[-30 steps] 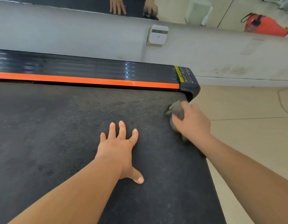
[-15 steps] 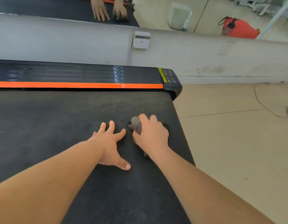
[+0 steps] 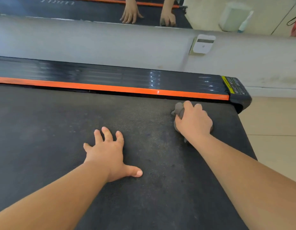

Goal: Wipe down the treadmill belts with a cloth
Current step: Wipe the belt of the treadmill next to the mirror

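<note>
At the belt's far right corner, near the end cap (image 3: 240, 100), right hand (image 3: 193, 122) is pressing a bunched grey cloth (image 3: 178, 112) onto the treadmill belt (image 3: 44, 130), grip curling tight around it, just beside the orange stripe (image 3: 110, 88) of the side rail (image 3: 94, 75). Left hand (image 3: 107, 155) is lying flat on the belt mid-width, grip wide, fingers spread, holding nothing. Hands sitting apart.

Single view, head-worn and wide-angle — positioned above the treadmill belt (image 3: 44, 146), facing forward and down across it toward the orange-striped side rail (image 3: 110, 87) and the wall mirror (image 3: 77, 12) beyond. Close range: both forearms (image 3: 52, 205) enter from the bottom edge, left hand (image 3: 107, 156) and right hand (image 3: 193, 122) at mid-frame. Tiled floor (image 3: 276, 146) occupies the right margin (straight lines bow toward the edges).
</note>
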`<state>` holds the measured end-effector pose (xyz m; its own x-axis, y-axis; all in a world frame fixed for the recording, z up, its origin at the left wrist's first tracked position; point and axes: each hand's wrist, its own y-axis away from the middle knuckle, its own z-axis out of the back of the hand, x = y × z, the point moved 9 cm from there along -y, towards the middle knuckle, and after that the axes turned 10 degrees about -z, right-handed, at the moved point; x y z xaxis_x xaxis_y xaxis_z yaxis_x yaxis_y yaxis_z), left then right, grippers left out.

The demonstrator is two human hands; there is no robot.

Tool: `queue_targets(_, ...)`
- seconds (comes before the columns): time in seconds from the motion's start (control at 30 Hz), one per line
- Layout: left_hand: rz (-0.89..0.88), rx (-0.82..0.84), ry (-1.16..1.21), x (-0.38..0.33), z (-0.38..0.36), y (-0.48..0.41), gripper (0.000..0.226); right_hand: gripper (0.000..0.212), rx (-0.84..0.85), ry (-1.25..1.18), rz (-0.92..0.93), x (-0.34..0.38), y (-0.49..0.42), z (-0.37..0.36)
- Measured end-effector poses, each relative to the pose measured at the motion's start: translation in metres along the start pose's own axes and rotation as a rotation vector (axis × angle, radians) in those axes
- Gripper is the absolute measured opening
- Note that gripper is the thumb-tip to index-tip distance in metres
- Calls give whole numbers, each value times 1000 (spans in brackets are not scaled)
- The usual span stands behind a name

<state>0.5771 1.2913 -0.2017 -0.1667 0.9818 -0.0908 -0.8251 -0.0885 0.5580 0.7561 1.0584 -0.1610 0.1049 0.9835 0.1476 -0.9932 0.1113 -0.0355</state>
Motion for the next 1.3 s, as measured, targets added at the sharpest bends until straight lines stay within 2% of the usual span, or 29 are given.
queue_targets(0.17, 1, 6, -10, 1, -2, -7, 156, 43, -57, -9, -42, 25, -41, -10)
queue_targets(0.27, -4, 9, -1, 1, -1, -5, 156, 43, 14, -36, -8, 27, -30, -7)
queue_targets(0.33, 5, 3, -5, 2, 0, -4, 156, 41, 35, -36, 141, 44, 8, -5)
queue_targets(0.43, 1, -16, 5, 1, 0, -3, 155, 39, 92, -1, 480, 87, 92, -10)
queue_targets(0.53, -8, -37, 15, 3, -2, -3, 152, 44, 193, 21, 631, 110, 115, -20)
queue_targets(0.63, -23, -45, 3, 5, -5, -2, 149, 43, 122, 22, 559, 118, 55, -22)
queue_targets(0.73, -31, -36, -15, 4, -8, -2, 147, 40, 66, -40, 308, 111, -12, -23)
queue_targets(0.87, -34, -28, -20, 6, -9, -3, 147, 41, -30, 2, 178, 117, -24, -26)
queue_targets(1.0, -22, -42, -28, 5, -7, -4, 148, 45, 67, -23, 297, 106, 17, -21)
queue_targets(1.1, -21, -40, -29, 4, -5, -3, 149, 38, 168, -3, 553, 91, 91, -18)
queue_targets(1.17, -15, -45, -33, 3, -5, -3, 149, 40, 219, 19, 692, 75, 122, -16)
queue_targets(1.23, -13, -41, -34, 4, -5, -3, 149, 43, 189, 48, 672, 64, 90, -14)
queue_targets(1.3, -19, -26, -30, 4, -6, -2, 149, 41, 121, 37, 448, 55, 30, -12)
